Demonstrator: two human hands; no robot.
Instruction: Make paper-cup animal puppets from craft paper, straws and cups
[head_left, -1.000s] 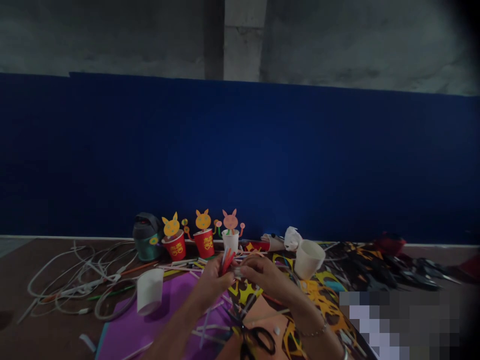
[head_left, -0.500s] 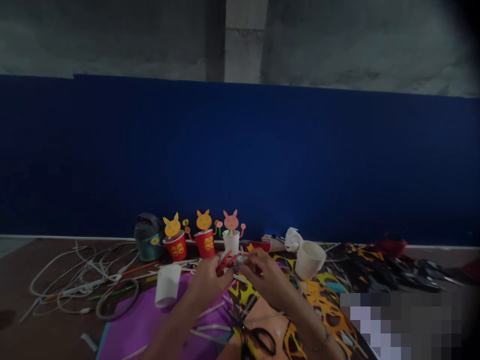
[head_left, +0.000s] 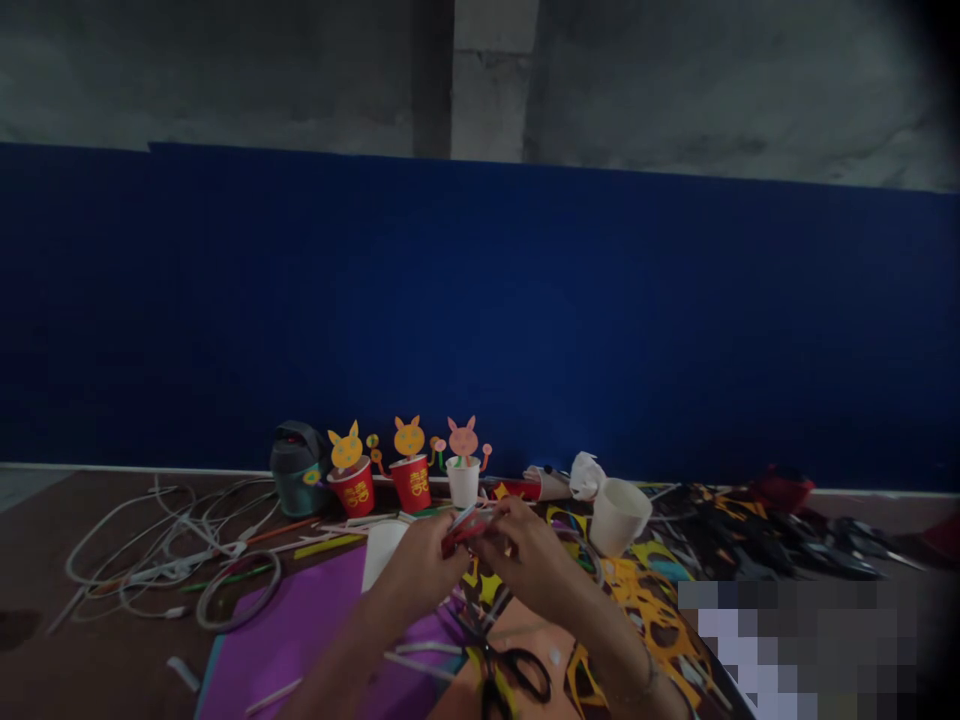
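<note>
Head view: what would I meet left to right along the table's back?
Teal container with dark top, gold-printed red paper cup, second gold-printed red paper cup, white paper cup, crumpled white wad, dim red object.

Along the back of the worktop [head_left: 112, 665], before a partition [head_left: 480, 310], three cups [head_left: 411, 486] stand in a row, a lidded container [head_left: 297, 472] just left of them and cables [head_left: 161, 555] farther left. Nearer, a small piece [head_left: 466, 524] sits between the hands [head_left: 529, 550]. Scissors [head_left: 489, 655] lie in front; to the right are paper scraps [head_left: 645, 605], with another cup [head_left: 620, 517] behind these.
</note>
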